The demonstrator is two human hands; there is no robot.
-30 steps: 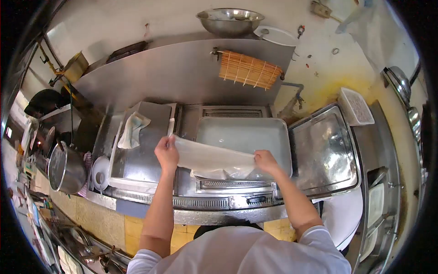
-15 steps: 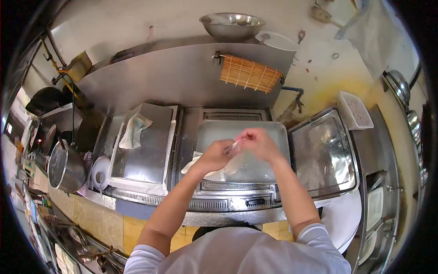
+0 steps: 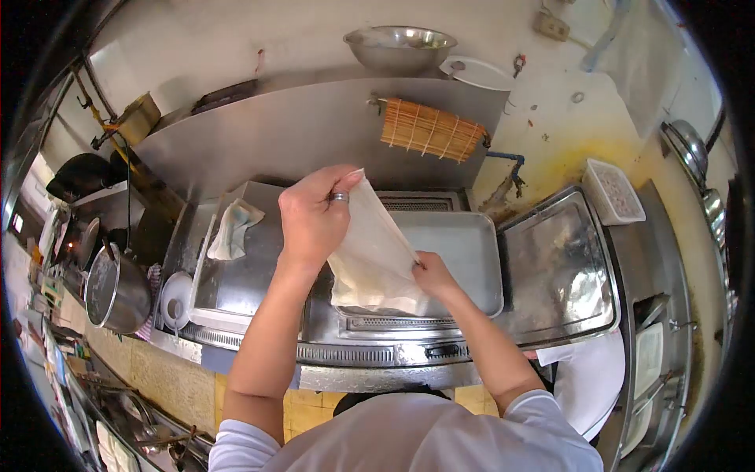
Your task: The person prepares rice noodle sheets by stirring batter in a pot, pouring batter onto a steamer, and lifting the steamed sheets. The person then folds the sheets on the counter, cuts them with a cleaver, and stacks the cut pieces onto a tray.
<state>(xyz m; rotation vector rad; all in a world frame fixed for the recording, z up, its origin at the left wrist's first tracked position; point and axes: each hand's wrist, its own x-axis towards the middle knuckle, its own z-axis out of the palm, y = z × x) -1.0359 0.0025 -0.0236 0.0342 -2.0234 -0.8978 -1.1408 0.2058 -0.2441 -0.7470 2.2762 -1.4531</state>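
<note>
A thin off-white cloth (image 3: 370, 240) is stretched between my two hands above the shallow metal tray (image 3: 472, 236). My left hand (image 3: 316, 214), with a ring on one finger, grips its upper corner, raised in front of the steel backsplash. Lower and to the right, my right hand (image 3: 434, 275) pinches the cloth's other edge over the tray. The cloth's bottom hangs in folds by the tray's front left side, and it hides much of the tray's left part.
A metal sheet with a folded cloth (image 3: 234, 228) lies left; a large empty-looking pan (image 3: 557, 263) lies right. A pot (image 3: 116, 291) stands far left. Behind hang a bamboo mat (image 3: 432, 130) and a steel bowl (image 3: 399, 49) on the ledge. Another person's white sleeve (image 3: 590, 377) is at lower right.
My hands were close together over the tray; now they are apart. My left hand has risen up and left with the cloth, and my right hand has moved slightly down, spreading the cloth.
</note>
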